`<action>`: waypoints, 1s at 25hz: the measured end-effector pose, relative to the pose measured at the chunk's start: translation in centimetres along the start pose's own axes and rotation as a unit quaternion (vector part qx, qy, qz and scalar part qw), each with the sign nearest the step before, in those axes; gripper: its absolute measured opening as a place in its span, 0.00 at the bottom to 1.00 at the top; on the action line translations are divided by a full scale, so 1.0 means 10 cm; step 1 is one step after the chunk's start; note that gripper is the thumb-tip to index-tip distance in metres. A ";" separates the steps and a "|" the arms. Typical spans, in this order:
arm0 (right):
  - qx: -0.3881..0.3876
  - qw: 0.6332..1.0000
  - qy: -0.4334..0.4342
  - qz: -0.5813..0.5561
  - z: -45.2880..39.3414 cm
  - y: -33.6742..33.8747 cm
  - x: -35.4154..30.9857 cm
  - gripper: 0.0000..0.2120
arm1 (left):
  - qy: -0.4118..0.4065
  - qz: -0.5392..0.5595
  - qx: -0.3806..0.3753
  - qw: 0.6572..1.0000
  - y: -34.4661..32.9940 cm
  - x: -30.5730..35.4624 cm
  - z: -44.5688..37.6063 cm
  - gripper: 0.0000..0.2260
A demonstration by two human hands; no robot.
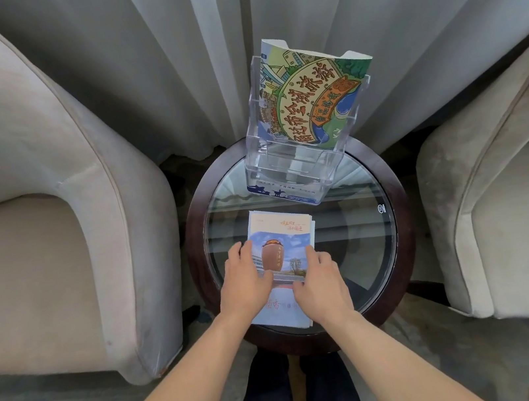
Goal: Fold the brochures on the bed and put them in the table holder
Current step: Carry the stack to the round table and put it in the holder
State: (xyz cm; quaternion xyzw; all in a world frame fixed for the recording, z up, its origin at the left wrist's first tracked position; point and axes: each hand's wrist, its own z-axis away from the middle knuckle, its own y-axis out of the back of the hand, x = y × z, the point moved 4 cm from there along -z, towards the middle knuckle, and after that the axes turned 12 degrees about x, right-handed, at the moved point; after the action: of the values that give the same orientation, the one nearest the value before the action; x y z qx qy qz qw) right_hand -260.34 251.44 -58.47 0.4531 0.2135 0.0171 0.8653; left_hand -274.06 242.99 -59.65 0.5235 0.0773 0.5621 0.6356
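on table [388,180]: hands [245,284] on brochures [282,232]

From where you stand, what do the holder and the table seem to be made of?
Holder: clear plastic, probably acrylic; glossy, and the brochure in it shows through its walls. Table: glass top that reflects the curtain, in a dark, polished rim that looks like wood.
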 end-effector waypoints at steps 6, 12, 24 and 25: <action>0.003 0.983 -0.119 -0.141 -0.12 0.00 0.02 0.22 | 0.131 0.118 0.033 0.984 0.00 0.03 -0.08 0.10; -0.003 0.970 -0.171 -0.174 -0.20 -0.08 0.04 0.19 | 0.148 0.131 0.005 0.980 -0.08 0.09 -0.09 0.11; 0.058 0.965 -0.169 -0.194 -0.19 0.13 0.11 0.09 | 0.149 0.163 0.026 0.975 0.11 0.02 -0.06 0.08; 0.063 0.966 -0.162 -0.194 -0.18 0.17 0.08 0.08 | 0.149 0.167 0.028 0.974 0.14 0.03 -0.06 0.07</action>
State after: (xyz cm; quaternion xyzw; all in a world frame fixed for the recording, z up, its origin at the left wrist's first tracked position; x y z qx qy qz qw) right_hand -259.97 254.02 -58.28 0.4534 0.1549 -0.2381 0.8449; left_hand -275.27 243.34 -58.69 0.4569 0.0985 0.7299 0.4988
